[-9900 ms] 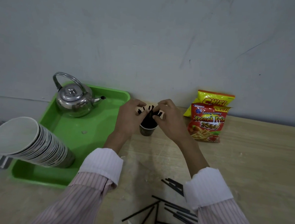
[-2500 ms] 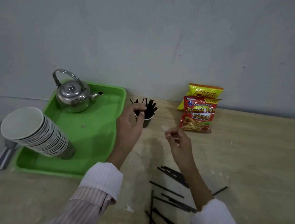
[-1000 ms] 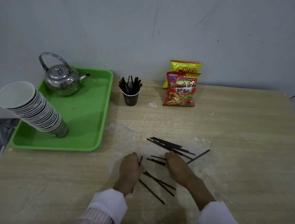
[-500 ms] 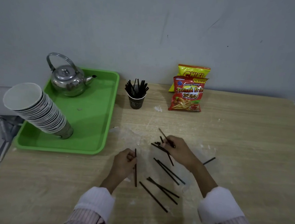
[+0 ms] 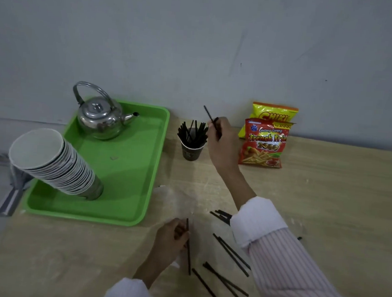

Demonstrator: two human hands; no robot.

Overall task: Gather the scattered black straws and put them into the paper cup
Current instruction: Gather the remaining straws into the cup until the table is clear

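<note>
The paper cup [image 5: 191,149] stands at upper centre of the frame, already bristling with black straws, and my right hand [image 5: 221,142] hovers just to its right, pinching one straw [image 5: 212,121] that tilts up and to the left above the rim. To land it well, I judge I should tip its lower end over the cup's mouth, aim for a gap among the ones already standing, and let go only once the end is inside, so the light cup does not tip. Low in the frame my left hand [image 5: 171,241] is curled around another straw [image 5: 188,248] lying on the counter [image 5: 326,205], ready to lift. More loose straws [image 5: 227,279] lie scattered at lower centre, partly under my right sleeve. The snack bags [image 5: 264,143] sit close on the right of my reaching hand. The green tray [image 5: 128,166], with its kettle [image 5: 100,117] and the stack of cups [image 5: 55,165], lies to the left, clear of the path.
</note>
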